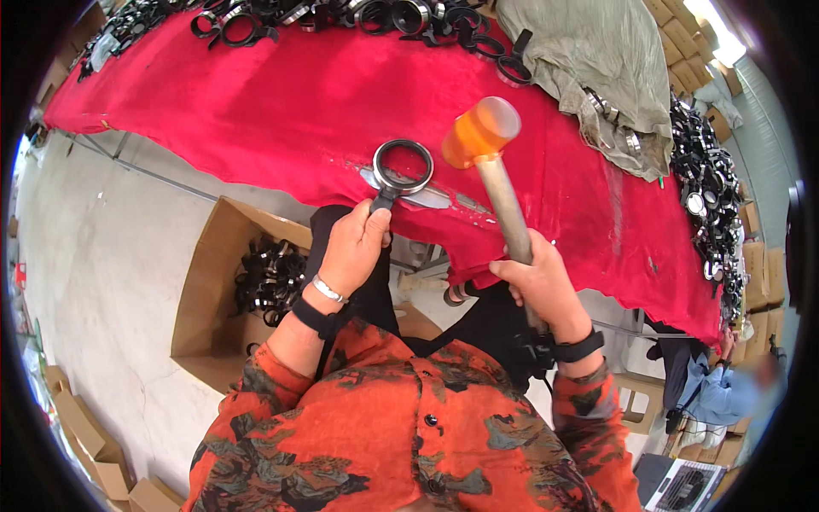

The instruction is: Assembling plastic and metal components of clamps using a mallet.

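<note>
My left hand [354,247] is closed round the short dark handle of a black and silver ring-shaped part [403,166]. The ring sits over the front edge of the red-covered table, above a worn patch with a flat grey metal piece [426,199]. My right hand [542,277] grips the handle of a mallet [505,200] with a translucent orange head [482,132]. The mallet's head is raised to the right of the ring, apart from it.
More ring parts [409,15] are heaped along the table's far side, partly beneath a grey-green cloth [589,51]. Another heap [704,196] lies at the right. An open cardboard box [200,294] holding similar parts stands on the floor at left. Another person [725,392] is at far right.
</note>
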`<state>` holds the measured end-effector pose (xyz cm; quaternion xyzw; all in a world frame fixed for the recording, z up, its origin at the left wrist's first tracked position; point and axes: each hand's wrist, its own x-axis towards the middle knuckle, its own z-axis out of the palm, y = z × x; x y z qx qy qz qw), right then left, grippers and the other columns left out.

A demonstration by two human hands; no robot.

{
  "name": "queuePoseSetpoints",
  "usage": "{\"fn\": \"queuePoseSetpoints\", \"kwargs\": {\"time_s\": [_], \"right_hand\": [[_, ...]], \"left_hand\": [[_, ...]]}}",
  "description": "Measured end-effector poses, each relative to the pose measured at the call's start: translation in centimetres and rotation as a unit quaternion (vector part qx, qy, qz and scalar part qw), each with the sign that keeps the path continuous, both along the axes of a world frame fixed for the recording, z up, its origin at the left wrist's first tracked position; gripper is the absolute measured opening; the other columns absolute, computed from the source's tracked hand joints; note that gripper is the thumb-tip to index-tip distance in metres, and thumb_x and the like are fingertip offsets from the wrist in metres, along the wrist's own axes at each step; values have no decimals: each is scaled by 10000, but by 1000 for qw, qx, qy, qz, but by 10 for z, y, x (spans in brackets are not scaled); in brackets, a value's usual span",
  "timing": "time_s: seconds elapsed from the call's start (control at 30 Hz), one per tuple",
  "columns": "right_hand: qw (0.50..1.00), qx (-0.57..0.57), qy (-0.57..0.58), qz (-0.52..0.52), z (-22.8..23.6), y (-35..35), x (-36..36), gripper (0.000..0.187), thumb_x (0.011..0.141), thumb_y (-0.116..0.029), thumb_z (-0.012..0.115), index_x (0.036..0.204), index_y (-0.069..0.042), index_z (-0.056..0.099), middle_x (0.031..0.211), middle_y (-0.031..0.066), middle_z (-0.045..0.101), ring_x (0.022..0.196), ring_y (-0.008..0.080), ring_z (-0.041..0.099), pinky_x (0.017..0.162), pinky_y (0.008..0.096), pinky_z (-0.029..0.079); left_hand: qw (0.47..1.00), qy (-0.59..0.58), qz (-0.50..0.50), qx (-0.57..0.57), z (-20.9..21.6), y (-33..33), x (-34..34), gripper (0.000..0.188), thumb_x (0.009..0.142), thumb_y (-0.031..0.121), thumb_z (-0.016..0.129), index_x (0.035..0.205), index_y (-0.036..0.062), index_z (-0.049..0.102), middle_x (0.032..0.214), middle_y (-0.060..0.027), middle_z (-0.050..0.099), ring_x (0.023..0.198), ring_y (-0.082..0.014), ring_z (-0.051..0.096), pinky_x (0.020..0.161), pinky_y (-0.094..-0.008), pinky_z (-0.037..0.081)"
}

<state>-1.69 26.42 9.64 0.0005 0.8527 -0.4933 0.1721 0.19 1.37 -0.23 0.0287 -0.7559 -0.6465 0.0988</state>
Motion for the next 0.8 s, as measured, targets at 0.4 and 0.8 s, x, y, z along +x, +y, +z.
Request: {"fn": "queuePoseSetpoints", "kwargs": {"time_s": [0.4,0.8], "right_hand": [[998,-47,-4,53,-14,-1,56,253,762,-113,686,958,-33,546,750,39,568,584,103,518,535,254,439],[985,-163,-59,-3,-17,3,64,298,750,-63,699,991,-28,527,751,-4,565,501,41,463,438,204,374]], "left_hand": [[988,50,44,-138,20,-9,2,193,875,167,584,811,7,500,711,-129,571,695,-284,589,618,-358,462],[900,302,65,-307,26,-24,15,197,695,-1,666,835,-1,527,925,-146,550,879,-355,532,747,-405,445]]}}
